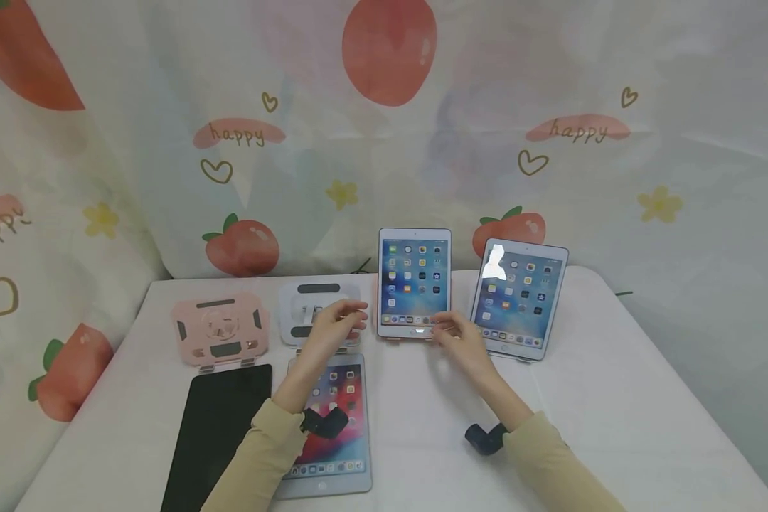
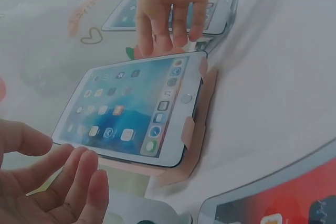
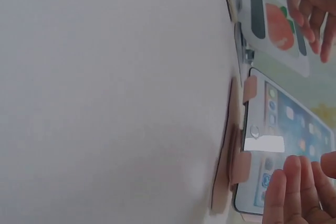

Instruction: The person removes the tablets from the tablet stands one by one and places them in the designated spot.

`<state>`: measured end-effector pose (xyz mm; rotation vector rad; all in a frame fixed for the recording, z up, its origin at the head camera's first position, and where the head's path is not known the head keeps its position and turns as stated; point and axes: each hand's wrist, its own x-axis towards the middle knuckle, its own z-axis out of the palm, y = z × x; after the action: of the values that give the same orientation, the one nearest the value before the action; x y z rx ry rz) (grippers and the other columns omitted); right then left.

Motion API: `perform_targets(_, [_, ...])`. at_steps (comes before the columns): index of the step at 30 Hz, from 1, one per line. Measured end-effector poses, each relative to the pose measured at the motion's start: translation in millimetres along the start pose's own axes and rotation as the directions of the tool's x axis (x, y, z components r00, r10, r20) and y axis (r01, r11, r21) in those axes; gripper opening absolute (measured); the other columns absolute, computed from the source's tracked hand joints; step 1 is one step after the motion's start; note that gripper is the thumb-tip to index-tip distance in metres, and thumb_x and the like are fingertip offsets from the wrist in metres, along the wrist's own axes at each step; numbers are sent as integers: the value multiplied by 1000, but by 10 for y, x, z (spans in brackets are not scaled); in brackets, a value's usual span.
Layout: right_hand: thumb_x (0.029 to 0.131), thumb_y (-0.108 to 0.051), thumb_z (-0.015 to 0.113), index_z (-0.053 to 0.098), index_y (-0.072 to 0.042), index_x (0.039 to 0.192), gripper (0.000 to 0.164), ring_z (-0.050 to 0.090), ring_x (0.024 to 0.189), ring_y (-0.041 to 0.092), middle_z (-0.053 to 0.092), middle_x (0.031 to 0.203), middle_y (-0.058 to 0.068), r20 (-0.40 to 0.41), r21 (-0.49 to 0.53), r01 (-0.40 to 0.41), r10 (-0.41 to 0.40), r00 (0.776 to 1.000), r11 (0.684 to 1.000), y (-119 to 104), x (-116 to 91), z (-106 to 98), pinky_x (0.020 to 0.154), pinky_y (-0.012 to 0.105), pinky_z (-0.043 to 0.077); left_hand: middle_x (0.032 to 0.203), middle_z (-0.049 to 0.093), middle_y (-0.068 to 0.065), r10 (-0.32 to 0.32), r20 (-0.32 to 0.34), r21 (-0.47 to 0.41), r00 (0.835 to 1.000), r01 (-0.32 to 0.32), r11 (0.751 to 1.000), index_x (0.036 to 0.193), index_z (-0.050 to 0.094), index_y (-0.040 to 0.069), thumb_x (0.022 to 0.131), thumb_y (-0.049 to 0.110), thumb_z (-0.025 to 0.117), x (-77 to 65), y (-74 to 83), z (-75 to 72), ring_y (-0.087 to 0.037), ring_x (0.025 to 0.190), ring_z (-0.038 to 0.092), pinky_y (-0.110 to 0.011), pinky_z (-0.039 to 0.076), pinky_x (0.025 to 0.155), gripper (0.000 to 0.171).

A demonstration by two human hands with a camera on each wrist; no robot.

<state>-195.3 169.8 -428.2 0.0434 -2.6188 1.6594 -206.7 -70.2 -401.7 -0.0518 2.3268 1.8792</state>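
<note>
While the tablet (image 1: 414, 274) leans in its pink stand (image 2: 203, 124) between left hand (image 1: 334, 326) and right hand (image 1: 462, 340), both hands' fingers bend loosely, gripping nothing; contact unclear. Risk: a fingertip brushing its edge could slide it off the lower clips (image 3: 242, 167).

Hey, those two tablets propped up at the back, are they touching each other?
Apart. The head view shows a clear strip of printed backdrop between the middle tablet and the right-hand tablet.
</note>
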Motion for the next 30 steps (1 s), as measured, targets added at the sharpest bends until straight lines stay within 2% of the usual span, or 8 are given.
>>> perform_targets(7, [91,-3,56,59,1,119,29,58,89,14,63,108,21,-68,20,32,-30,997,999,-90,126,-143,72,13,50,109,65,-12,35,-51,-39,998,-37,999,119,63,8,96,18,55,129,126,92,-20,94,66,-30,57,83,27])
perform_targets(11, [92,-3,54,58,0,121,29,56,89,12,62,110,20,-92,-6,48,-48,995,999,-140,197,-230,71,10,49,110,65,-9,23,-68,-31,997,-25,999,118,64,11,96,20,55,197,189,139,-20,96,66,-30,57,84,26])
perform_targets(17, [94,-5,54,56,-2,125,31,59,97,22,62,113,19,-118,-67,49,-57,991,996,-180,315,-335,72,9,47,109,67,-12,25,-92,-45,995,-29,999,116,66,9,95,16,56,310,291,223,-19,91,67,-28,58,79,24])
perform_targets(20, [95,-7,54,55,-3,127,32,59,102,27,61,115,18,-114,-94,46,-57,992,995,-197,374,-358,77,15,48,108,67,-13,51,-93,-45,994,-55,997,116,66,7,95,15,56,360,317,236,-20,90,67,-29,58,79,24])
perform_targets(24, [95,-9,52,53,-4,128,33,59,105,28,61,117,16,-113,-125,68,-83,990,990,-226,452,-372,82,25,46,109,66,-11,58,-88,-46,994,-62,997,115,65,8,96,16,54,409,356,233,-21,93,65,-33,57,85,24])
perform_targets(30, [93,-8,51,51,-3,131,38,58,106,31,59,118,17,-119,-166,111,-132,984,980,-318,577,-391,80,29,46,111,63,-11,50,-92,-47,995,-54,997,117,63,8,96,17,53,503,421,225,-20,95,63,-35,56,90,25])
